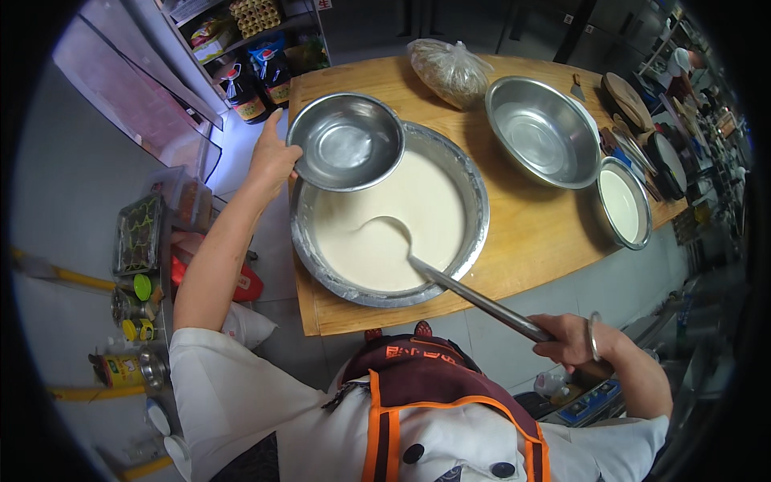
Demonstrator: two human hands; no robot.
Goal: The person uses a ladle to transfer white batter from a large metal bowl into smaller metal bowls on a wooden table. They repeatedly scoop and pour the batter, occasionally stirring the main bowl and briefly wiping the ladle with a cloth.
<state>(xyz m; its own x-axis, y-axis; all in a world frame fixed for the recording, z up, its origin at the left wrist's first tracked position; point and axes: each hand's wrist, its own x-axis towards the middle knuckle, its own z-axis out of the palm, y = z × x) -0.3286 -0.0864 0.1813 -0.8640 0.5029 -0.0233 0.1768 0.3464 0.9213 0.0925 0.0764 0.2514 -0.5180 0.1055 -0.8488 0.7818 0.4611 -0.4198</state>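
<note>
My left hand [277, 153] grips the left rim of a steel bowl [349, 141], its thumb on the edge and a finger stretched outward. That bowl is tilted over the back left of a large metal basin [479, 223] of pale, creamy liquid [385, 235]. In my right hand [569, 340] is the metal handle of a long ladle [482, 301], whose head lies in the liquid near the basin's middle. A wide steel bowl [542, 132] stands to the right on the wooden table [518, 241]. Beside it, a smaller bowl [623, 202] holds pale liquid at the table's edge.
A tied plastic bag [449, 72] lies at the table's back. A scraper [577, 87], wooden boards [626, 99] and utensils crowd the right end. Dark bottles [244, 96] stand beyond the left corner, and jars [138, 328] sit on a counter at left. Another person [683, 66] is far right.
</note>
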